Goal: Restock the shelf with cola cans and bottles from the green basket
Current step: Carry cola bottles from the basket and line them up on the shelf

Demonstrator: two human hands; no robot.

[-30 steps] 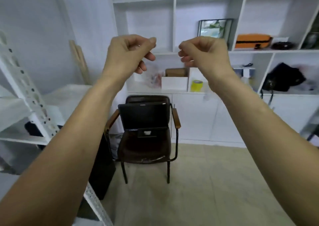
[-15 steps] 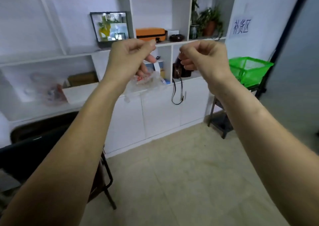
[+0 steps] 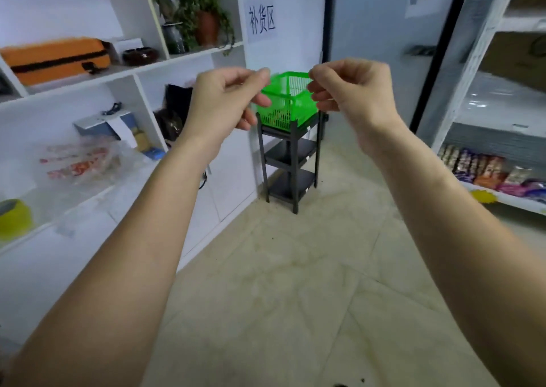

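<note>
The green basket (image 3: 288,103) stands on top of a black three-tier stand (image 3: 291,162) against the far wall, straight ahead. Its contents are not visible from here. My left hand (image 3: 227,100) and my right hand (image 3: 351,91) are raised in front of me at chest height, fingers curled in loose pinches with nothing in them. Both hands overlap the basket's edges in the picture but are well short of it. No cola cans or bottles are in sight.
A white wall unit (image 3: 124,70) with an orange case, plants, plastic bags and yellow tape runs along the left. A white metal rack (image 3: 484,91) with snack packets (image 3: 487,171) on its low shelf stands at the right. Beige tiled floor (image 3: 295,268) lies between.
The view has swung to the right, from the chair and wall unit to the green basket, which is now centred behind my hands. My hands have kept the same raised, curled pose.
</note>
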